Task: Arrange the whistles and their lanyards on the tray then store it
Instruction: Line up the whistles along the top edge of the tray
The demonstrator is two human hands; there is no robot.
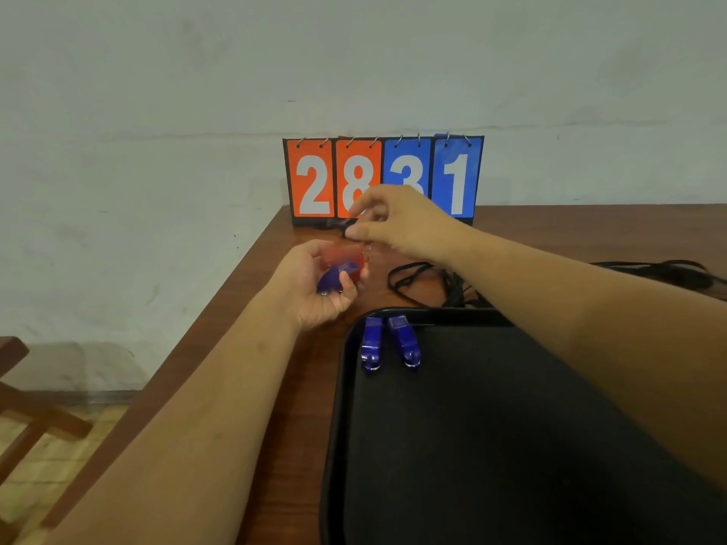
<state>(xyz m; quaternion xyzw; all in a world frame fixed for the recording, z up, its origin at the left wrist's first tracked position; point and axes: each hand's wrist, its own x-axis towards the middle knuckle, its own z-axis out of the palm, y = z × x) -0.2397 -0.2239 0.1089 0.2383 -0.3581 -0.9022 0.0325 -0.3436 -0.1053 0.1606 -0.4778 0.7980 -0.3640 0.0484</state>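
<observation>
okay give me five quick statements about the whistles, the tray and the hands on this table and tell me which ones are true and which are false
1. Two blue whistles lie side by side at the far left corner of the black tray. True.
2. The left hand is empty. False: it holds a red whistle and a blue whistle.
3. The scoreboard against the wall reads 2831. True.
4. The black lanyards are laid out on the tray. False: they lie on the wooden table beyond the tray.
5. The right hand rests flat on the tray. False: it is raised above the table, fingers pinching near the red whistle's ring.
</observation>
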